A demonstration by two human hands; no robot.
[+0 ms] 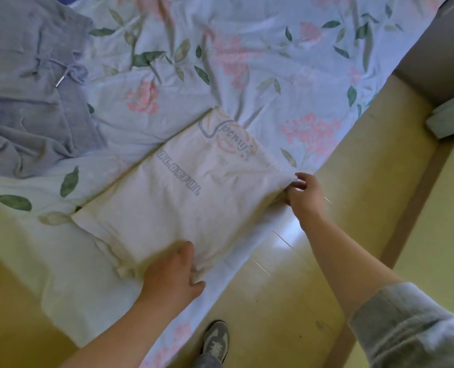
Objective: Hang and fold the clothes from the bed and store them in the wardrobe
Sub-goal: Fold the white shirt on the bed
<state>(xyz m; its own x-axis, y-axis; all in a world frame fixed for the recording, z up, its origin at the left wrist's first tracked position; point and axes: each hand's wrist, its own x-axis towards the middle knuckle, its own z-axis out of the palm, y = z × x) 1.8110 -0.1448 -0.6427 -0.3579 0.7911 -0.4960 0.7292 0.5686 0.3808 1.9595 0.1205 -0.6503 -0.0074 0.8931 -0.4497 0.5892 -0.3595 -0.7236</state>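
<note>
Found on the bed [247, 62], close to its near edge: shirt [183, 197], folded into a long panel, print side up. Left hand [172, 272] at the panel's near end, fingers [184, 251] curled onto the fabric edge and gripping it; cannot tell how far under. Right hand [304, 192] at the far right corner, fingers [299, 185] pinching the fold there. Judged as step in hand: last fold or lift of the shirt, wardrobe stage not yet reached. Advise keeping both grips level, drawing the panel taut before doubling it over, and matching end to end so the edges sit square. Otherwise, risk of layers slipping apart, or of the near part sliding off toward the floor [287, 274]. Also noted: grey garment [29, 102] with drawstring, unfolded, well apart at the bed's far left, awaiting handling.
</note>
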